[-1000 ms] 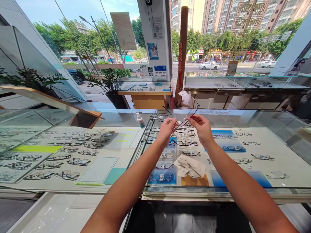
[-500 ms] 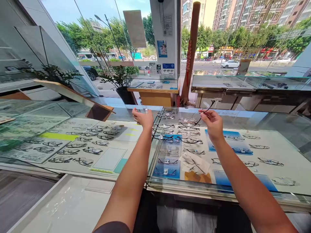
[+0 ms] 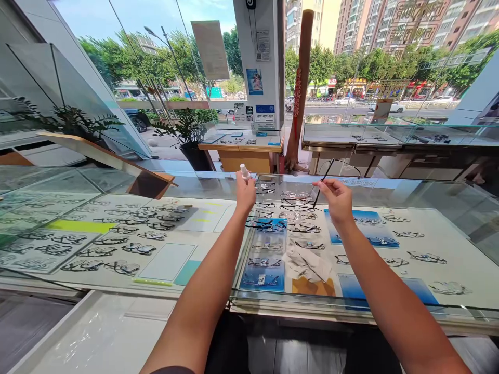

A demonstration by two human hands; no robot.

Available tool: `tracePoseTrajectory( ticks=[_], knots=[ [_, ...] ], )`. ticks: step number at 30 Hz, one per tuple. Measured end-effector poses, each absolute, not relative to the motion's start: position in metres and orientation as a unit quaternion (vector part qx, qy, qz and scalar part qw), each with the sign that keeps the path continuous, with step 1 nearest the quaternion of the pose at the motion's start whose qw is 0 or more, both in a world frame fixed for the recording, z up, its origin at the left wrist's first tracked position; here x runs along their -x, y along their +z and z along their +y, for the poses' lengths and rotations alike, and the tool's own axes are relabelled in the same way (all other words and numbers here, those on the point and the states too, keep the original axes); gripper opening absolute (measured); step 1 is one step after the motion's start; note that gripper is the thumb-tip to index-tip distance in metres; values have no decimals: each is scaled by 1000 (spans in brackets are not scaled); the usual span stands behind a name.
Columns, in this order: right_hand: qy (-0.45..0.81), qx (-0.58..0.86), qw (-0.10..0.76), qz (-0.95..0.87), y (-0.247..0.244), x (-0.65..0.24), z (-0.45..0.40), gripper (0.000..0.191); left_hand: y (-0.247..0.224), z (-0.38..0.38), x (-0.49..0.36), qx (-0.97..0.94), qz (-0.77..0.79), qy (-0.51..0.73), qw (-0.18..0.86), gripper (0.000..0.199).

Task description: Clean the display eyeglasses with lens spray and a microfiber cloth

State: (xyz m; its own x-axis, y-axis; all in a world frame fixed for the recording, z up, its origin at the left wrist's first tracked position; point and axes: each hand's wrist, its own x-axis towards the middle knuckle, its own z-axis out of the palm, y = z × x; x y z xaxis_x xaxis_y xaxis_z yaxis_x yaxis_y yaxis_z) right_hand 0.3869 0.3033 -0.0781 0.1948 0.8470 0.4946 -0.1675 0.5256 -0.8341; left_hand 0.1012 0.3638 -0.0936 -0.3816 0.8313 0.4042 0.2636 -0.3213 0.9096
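My left hand [image 3: 245,195] is closed around a small white spray bottle [image 3: 244,171], its top pointing up above the fingers. To the right, my right hand [image 3: 340,203] pinches a pair of dark thin-rimmed eyeglasses [image 3: 328,170] between thumb and fingers. The eyeglasses are held up in the air, one temple slanting upward and another part hanging below the fingertips. Both hands are above a glass display counter [image 3: 268,179], the bottle a short way left of the eyeglasses. Rows of eyeglasses lie under the glass, and a crumpled pale cloth [image 3: 310,264] shows below and between my forearms.
A wood-edged panel [image 3: 150,184] leans over the counter on the left. A white open drawer or tray [image 3: 105,332] juts out at lower left. Beyond the counter stand a potted plant [image 3: 191,150], a wooden post [image 3: 298,93] and more display cases [image 3: 390,136].
My left hand has moved right and turned, so the spray bottle now stands upright and shows more. The eyeglasses in my right hand have been turned, with their rims now higher. The view has shifted slightly.
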Motion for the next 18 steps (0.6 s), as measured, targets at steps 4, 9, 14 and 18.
tracePoseTrajectory(
  ticks=[4, 9, 14, 18],
  knots=[
    [410, 338, 654, -538, -75, -381, 298, 37, -81, 338, -143, -505, 359, 599, 507, 48],
    [488, 322, 585, -563, -73, -375, 292, 38, -67, 307, -162, -462, 225, 488, 705, 71],
    [532, 292, 545, -579, -76, -375, 289, 31, -72, 303, -170, -520, 261, 469, 664, 70],
    [537, 292, 525, -592, -78, -373, 288, 30, -78, 307, -174, -602, 342, 503, 517, 60]
  ],
)
